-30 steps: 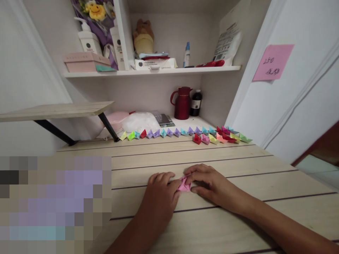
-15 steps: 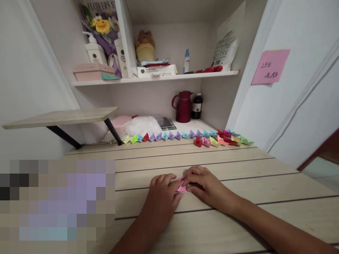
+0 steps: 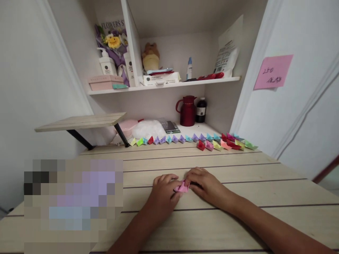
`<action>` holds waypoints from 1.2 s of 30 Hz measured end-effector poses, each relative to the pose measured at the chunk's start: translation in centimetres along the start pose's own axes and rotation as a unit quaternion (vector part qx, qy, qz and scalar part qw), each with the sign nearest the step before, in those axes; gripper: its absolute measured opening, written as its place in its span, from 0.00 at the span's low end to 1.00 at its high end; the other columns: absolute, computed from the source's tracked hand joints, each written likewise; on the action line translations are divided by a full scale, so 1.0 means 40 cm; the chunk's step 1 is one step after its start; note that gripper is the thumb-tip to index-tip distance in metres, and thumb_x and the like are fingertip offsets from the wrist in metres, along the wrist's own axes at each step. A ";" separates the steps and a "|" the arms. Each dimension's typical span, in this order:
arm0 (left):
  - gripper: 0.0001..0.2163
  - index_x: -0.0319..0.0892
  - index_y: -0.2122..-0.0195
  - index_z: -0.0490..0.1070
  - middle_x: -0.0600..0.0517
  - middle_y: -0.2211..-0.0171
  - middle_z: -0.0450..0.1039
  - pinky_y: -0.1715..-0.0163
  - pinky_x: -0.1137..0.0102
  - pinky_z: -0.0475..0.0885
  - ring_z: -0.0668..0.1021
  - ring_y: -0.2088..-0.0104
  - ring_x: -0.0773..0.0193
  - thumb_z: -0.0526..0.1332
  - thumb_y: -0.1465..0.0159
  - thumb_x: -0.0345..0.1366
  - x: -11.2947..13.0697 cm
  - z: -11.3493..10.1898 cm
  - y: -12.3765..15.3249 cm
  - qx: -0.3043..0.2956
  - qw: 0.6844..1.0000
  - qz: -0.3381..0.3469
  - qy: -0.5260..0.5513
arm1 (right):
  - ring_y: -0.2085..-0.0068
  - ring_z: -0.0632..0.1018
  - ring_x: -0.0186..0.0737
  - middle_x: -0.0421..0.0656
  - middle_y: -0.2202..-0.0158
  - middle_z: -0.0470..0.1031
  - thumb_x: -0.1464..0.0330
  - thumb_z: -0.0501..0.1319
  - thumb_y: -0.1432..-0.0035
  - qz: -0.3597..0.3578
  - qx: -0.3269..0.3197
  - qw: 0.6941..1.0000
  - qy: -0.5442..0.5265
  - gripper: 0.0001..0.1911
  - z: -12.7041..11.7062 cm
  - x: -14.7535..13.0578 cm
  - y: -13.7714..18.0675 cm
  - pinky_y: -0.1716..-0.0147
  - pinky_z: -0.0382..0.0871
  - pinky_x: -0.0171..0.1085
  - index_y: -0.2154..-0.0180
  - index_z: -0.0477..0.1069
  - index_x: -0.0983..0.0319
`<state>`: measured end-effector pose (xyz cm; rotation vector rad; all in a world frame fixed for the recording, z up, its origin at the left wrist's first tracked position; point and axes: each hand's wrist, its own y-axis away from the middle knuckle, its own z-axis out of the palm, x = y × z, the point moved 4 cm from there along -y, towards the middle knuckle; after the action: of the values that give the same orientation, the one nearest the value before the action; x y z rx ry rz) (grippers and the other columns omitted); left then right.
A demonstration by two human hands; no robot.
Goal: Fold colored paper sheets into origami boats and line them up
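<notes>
A small piece of folded pink paper (image 3: 182, 187) lies low over the wooden table (image 3: 227, 225), pinched between both hands. My left hand (image 3: 164, 190) grips its left side, thumb toward me and fingers curled beyond it. On the other side my right hand (image 3: 202, 181) holds the paper's upper right edge between thumb and fingertips. Parts of the paper are covered by the fingers. Beyond the hands, a row of folded paper boats (image 3: 174, 139) in many colours runs along the table's back edge, doubled at the right end.
A small raised wooden shelf (image 3: 82, 121) on black legs stands at the back left. Behind the boats are a white plastic bag (image 3: 148, 129), a red jug (image 3: 187, 111) and a dark bottle (image 3: 201, 110). A blurred patch hides the table's left front.
The view has shifted slightly, so the scene sits lower and further right. Both hands stay on the pink paper, and a little more of its folded face shows between the fingers.
</notes>
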<state>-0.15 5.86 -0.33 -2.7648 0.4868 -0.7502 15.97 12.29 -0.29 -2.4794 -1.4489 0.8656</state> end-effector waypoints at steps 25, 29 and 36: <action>0.10 0.53 0.58 0.77 0.53 0.52 0.74 0.48 0.57 0.61 0.72 0.50 0.58 0.61 0.37 0.30 0.007 -0.001 -0.003 0.016 1.000 0.000 0.002 | 0.61 0.74 0.40 0.39 0.67 0.76 0.67 0.64 0.42 0.028 0.025 0.998 -0.052 0.01 0.008 -0.010 -0.009 0.57 0.62 0.41 0.66 0.72 0.57; 0.06 0.49 0.61 0.77 0.52 0.51 0.74 0.45 0.56 0.59 0.73 0.51 0.59 0.62 0.37 0.32 0.017 0.001 0.000 0.018 0.999 0.027 -0.028 | 0.62 0.75 0.41 0.40 0.67 0.76 0.67 0.63 0.41 0.036 0.022 0.997 -0.060 0.04 0.015 -0.012 -0.009 0.58 0.63 0.41 0.69 0.72 0.58; 0.09 0.46 0.64 0.77 0.50 0.51 0.73 0.44 0.55 0.58 0.73 0.52 0.59 0.56 0.33 0.32 0.025 0.006 0.003 0.045 0.994 0.064 -0.082 | 0.64 0.75 0.41 0.41 0.68 0.76 0.69 0.62 0.42 0.065 0.008 0.995 -0.071 0.06 0.016 -0.035 -0.018 0.59 0.64 0.41 0.72 0.69 0.59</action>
<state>0.77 5.39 -0.14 -2.6538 0.5742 -0.4974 14.55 11.40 0.02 -2.5713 -1.3247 1.0943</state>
